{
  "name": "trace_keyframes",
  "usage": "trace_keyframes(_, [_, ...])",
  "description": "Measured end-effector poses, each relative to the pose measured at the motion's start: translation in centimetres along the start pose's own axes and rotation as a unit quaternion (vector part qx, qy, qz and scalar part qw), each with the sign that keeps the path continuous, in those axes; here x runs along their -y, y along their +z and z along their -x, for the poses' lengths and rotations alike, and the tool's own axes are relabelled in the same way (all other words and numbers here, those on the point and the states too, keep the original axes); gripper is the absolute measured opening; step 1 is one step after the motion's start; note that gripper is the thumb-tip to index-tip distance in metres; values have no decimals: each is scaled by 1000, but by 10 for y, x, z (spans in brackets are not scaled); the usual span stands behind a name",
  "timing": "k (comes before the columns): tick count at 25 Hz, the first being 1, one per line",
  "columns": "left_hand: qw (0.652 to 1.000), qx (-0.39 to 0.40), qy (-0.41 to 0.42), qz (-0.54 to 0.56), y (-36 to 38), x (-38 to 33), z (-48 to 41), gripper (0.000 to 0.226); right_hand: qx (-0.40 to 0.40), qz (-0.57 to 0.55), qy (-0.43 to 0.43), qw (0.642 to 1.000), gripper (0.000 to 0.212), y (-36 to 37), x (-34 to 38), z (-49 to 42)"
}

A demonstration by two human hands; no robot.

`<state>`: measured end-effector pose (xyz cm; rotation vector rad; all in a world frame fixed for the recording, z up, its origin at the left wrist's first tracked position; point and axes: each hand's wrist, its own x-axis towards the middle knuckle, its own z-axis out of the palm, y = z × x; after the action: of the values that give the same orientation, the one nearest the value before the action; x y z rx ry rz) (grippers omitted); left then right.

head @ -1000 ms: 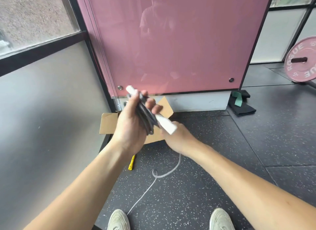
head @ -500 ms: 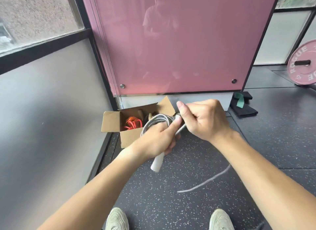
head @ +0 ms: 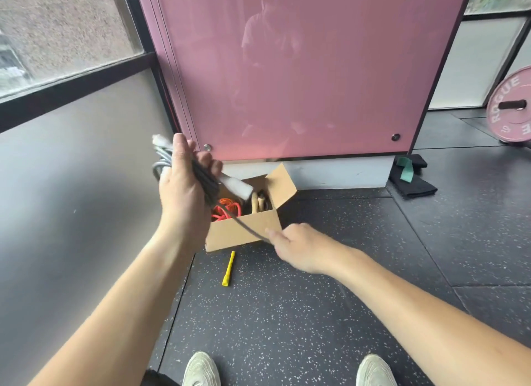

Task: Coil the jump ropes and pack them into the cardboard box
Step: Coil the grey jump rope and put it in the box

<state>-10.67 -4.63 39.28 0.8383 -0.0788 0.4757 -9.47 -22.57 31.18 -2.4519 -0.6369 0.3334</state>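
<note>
My left hand [head: 184, 190] grips a coiled grey jump rope [head: 205, 181] with white handles, held up above and left of the open cardboard box [head: 244, 230]. One white handle [head: 237, 186] sticks out to the right over the box. A strand of the rope runs down to my right hand [head: 298, 246], which pinches it in front of the box. Inside the box lie an orange rope [head: 227, 210] and wooden handles [head: 257, 201]. A yellow handle [head: 228, 268] lies on the floor before the box.
The box stands on black speckled rubber floor against a pink panel [head: 301, 69] and a grey wall at left. A black pad with a green band [head: 411, 176] lies to the right, a pink weight plate [head: 511, 107] beyond. My shoes [head: 201, 370] show at the bottom.
My left hand has lifted the coil up and to the left. My right hand has dropped from the coil to below it, drawing a strand taut. The yellow handle is visible again.
</note>
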Motion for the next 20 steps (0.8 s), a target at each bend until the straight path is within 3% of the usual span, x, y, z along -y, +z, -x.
trace_keyframes(1, [994, -30, 37, -98, -17, 1, -10, 27, 24, -15, -21, 999, 69, 5, 9, 3])
trace_keyframes(2, [966, -41, 72, -243, -36, 4, -18, 29, 27, -25, -56, 998, 68, 7, 19, 7])
trace_keyframes(3, [909, -29, 99, -404, -51, 10, -22, 36, 6, -16, -104, 994, 66, 8, 27, 9])
trace_keyframes(5, [755, 50, 77, -649, -63, 26, -18, 56, -102, 57, -209, 971, 58, -1, 34, 9])
trace_keyframes(6, [698, 109, 24, -707, -60, 31, -11, 64, -180, 96, -235, 950, 55, -10, 32, 8])
trace_keyframes(7, [673, 171, -61, -717, -53, 34, -1, 69, -255, 117, -235, 931, 54, -20, 26, 7])
trace_keyframes(9, [679, 296, -283, -610, -35, 37, 24, 74, -345, 120, -208, 907, 55, -39, 9, 4])
trace_keyframes(11, [690, 376, -412, -461, -25, 34, 41, 71, -360, 98, -189, 908, 59, -45, -5, 2])
trace_keyframes(13, [734, 399, -425, -348, -18, 24, 50, 49, -356, 30, -167, 919, 62, -40, -11, -3])
trace_keyframes(15, [793, 392, -380, -270, -15, 14, 49, 27, -337, -54, -104, 934, 64, -36, -13, -6])
trace_keyframes(18, [882, 331, -311, -125, -23, -1, 34, 25, -231, -106, 14, 967, 63, -32, -6, -3])
trace_keyframes(20, [912, 286, -295, 1, -26, -8, 27, 33, -133, -130, 37, 982, 58, -20, 3, 0])
